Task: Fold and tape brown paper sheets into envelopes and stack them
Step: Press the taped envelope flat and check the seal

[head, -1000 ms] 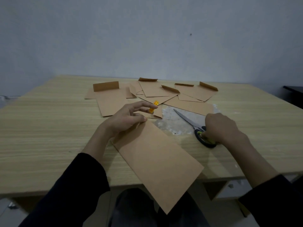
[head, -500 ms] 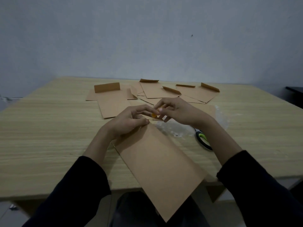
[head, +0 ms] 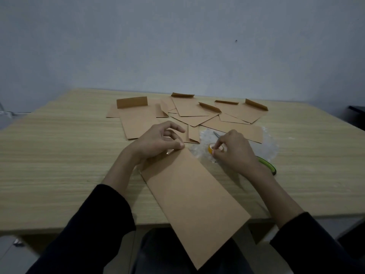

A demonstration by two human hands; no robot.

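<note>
A: Item 1, folded sheet (head: pixel 189 196)?

B: Flat on the surface (head: pixel 59 165). Long axis runs far-left to near-right, and the near end overhangs the front edge. The left hand (head: pixel 158 141) rests on its far end, thumb and forefinger closed on that corner.

A: Item 2, tape roll (head: pixel 212 148)?

B: Just right of that far end, pinched in the curled fingers of the right hand (head: pixel 233 151), the nearer of the 2 hands. The tape probably goes leftward next.

A: Remainder?

B: Envelopes (head: pixel 197 113) scattered beyond, scissors (head: pixel 266 165) by the right wrist, clear plastic (head: pixel 270 147), and a plain grey wall.

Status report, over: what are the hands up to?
Copy: left hand holds sheet at top corner; right hand pinches tape roll; scissors by right wrist, not in the way.
</note>
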